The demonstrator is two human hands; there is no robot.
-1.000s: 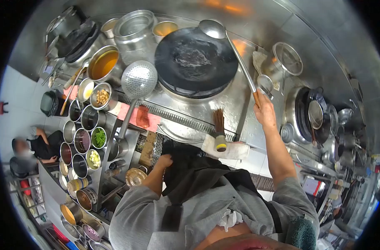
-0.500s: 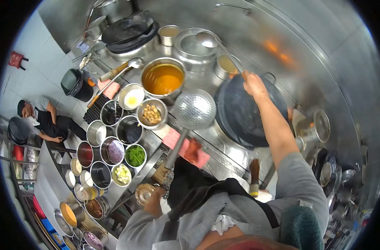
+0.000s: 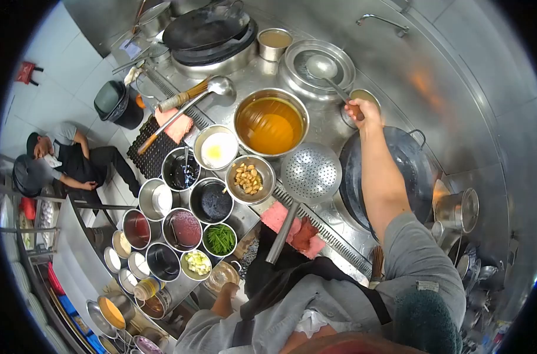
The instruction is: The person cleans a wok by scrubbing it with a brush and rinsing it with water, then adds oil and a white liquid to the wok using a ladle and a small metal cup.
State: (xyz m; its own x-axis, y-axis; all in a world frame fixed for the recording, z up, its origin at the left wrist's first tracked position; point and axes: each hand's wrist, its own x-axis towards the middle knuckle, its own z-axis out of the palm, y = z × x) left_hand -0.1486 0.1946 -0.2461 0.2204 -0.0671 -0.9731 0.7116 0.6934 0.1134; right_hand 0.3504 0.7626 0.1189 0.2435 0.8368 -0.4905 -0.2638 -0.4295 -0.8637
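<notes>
My right hand (image 3: pixel 365 115) is wrapped round the handle of a ladle (image 3: pixel 323 68), whose bowl is over a steel pot (image 3: pixel 291 61) at the back. Beneath my right forearm is a black wok (image 3: pixel 419 177). At lower left, my left hand (image 3: pixel 226 294) grips the edge of a clear bowl (image 3: pixel 221 276); its fingers are partly hidden. Between the hands lies a perforated strainer (image 3: pixel 311 174), beside a pot of orange-brown liquid (image 3: pixel 270 125) and a bowl of brown chunks (image 3: pixel 249 180).
Steel containers hold green vegetables (image 3: pixel 219 239), pale chopped pieces (image 3: pixel 196 264) and sauces. Pink cloths (image 3: pixel 280 219) lie at the front edge. Black woks (image 3: pixel 206 29) are stacked at the back left. Another person (image 3: pixel 86 154) sits at the far left, beyond a bin (image 3: pixel 118 105).
The ladle bowl has gone from the steel pot's rim to over its middle, with my right hand now beyond the wok. The view has shifted, so the counter items appear further right.
</notes>
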